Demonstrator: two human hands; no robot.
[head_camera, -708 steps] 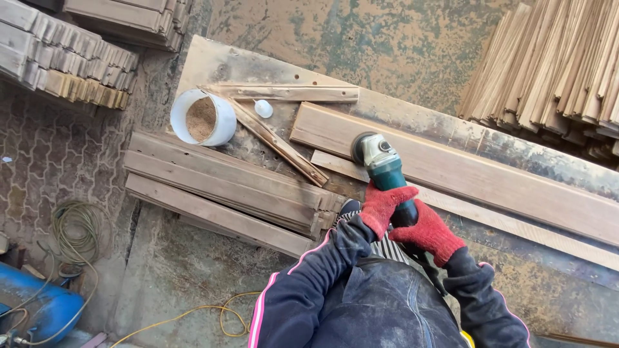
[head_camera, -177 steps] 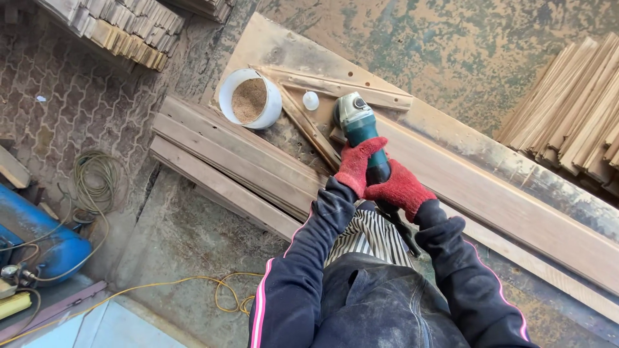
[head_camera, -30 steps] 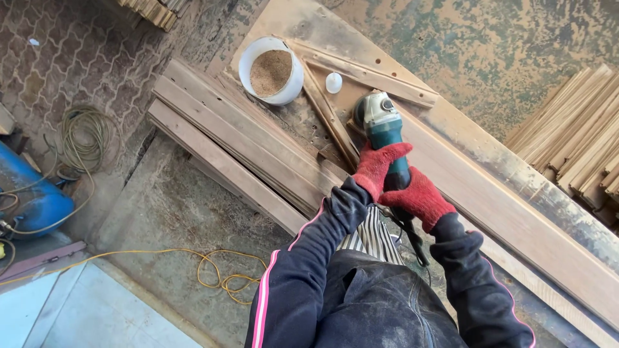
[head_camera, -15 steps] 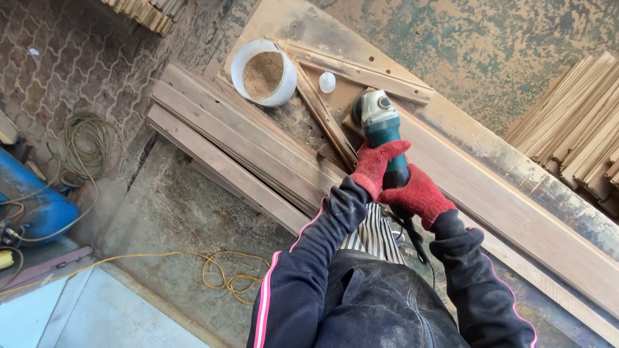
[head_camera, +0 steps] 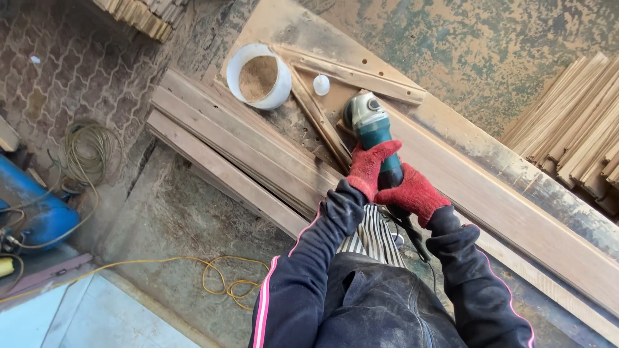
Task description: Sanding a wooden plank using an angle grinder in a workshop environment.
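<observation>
Both hands, left hand (head_camera: 369,167) forward and right hand (head_camera: 412,193) behind, have a closed grip on the green angle grinder (head_camera: 375,132). Its head sits on the near-left end of the long plank (head_camera: 516,222) on the bench (head_camera: 271,26). We judge the sanding as mid-way: how much of the plank is already worked we can't tell. White tub (head_camera: 258,75) of sawdust and a small white cap (head_camera: 321,84) sit just beyond. More planks (head_camera: 232,151) wait stacked at left.
</observation>
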